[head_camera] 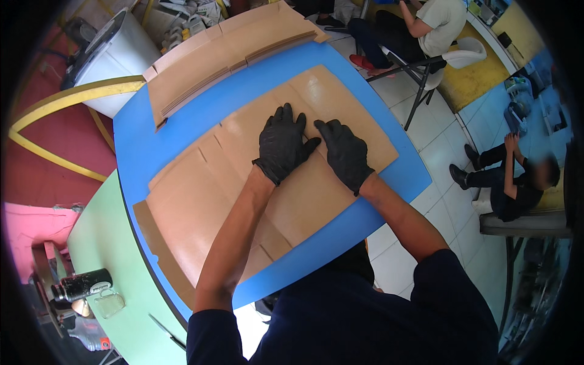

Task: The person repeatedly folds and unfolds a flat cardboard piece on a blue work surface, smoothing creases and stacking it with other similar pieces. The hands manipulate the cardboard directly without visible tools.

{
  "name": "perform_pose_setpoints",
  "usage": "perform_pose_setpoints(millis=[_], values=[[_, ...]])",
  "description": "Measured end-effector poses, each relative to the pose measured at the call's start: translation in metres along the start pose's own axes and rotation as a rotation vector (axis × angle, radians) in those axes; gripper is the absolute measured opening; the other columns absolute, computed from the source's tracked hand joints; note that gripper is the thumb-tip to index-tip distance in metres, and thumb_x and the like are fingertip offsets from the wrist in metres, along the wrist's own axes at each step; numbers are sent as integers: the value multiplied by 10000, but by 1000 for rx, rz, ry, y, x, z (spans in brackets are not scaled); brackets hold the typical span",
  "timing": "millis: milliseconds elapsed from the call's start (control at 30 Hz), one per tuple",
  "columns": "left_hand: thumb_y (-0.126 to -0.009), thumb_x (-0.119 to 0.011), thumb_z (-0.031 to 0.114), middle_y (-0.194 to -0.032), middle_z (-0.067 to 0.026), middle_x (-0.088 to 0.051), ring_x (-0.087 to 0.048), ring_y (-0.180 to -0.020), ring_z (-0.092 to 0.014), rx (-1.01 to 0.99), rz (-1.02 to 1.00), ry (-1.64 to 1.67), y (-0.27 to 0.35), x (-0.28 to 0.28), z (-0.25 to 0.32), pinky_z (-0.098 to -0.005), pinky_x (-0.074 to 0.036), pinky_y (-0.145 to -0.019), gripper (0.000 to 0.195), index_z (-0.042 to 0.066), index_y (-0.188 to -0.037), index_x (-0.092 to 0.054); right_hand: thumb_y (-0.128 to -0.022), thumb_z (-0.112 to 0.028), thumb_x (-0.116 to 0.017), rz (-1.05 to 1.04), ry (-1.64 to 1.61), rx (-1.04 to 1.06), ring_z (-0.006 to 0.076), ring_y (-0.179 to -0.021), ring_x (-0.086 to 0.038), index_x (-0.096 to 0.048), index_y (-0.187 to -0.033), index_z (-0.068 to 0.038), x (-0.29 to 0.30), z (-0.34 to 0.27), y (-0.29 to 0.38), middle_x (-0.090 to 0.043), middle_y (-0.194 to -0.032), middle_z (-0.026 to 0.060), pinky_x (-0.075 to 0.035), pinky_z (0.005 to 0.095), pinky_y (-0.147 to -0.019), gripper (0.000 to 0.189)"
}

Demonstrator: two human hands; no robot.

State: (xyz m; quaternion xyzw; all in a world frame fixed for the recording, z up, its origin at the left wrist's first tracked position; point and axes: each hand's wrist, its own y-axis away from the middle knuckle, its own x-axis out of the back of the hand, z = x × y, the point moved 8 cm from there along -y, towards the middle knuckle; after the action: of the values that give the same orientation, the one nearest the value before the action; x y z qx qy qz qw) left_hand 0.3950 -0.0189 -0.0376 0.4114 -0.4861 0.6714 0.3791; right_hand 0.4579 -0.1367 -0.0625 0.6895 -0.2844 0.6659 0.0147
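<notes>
A flat brown cardboard box blank (pixel 305 205) with creases and slots lies on the blue tabletop (pixel 315 264). My left hand (pixel 283 143), in a black glove, rests palm down on the cardboard, its fingers spread and its thumb pointing toward the right hand. Just to the right, my right hand (pixel 344 150), also black-gloved, is pressed on the sheet beside a crease with its fingers bent. The underside of its fingers is hidden, so whether anything small is under them does not show.
A stack of folded cardboard blanks (pixel 223 54) lies along the far table edge. On the green table (pixel 105 228) at left are a black bottle (pixel 86 284), a glass mug (pixel 109 303) and a knife (pixel 168 332). Two seated people (pixel 520 187) (pixel 438 27) are at right.
</notes>
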Motion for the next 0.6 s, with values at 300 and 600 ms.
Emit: perform_pose_setpoints(millis=[300, 600], values=[[-864, -736, 479, -1466, -310, -501, -471, -1386, -431, 138, -58, 31, 5, -3, -5, -492, -382, -1152, 778, -51, -1400, -544, -915, -63, -560, -6, -23, -32, 258, -809, -698, -443, -1499, -84, -9, 13, -57, -611, -1087, 119, -567, 408, -642, 596], [-807, -788, 428, -1417, -328, -528, -481, -1350, -457, 141, 44, 139, 7, -7, -9, -557, -348, -1152, 786, -95, -1329, -520, -918, -107, -576, -83, -34, -7, 297, -830, -716, -454, -1496, -114, -25, 17, -100, -634, -1076, 129, -563, 454, -637, 590]])
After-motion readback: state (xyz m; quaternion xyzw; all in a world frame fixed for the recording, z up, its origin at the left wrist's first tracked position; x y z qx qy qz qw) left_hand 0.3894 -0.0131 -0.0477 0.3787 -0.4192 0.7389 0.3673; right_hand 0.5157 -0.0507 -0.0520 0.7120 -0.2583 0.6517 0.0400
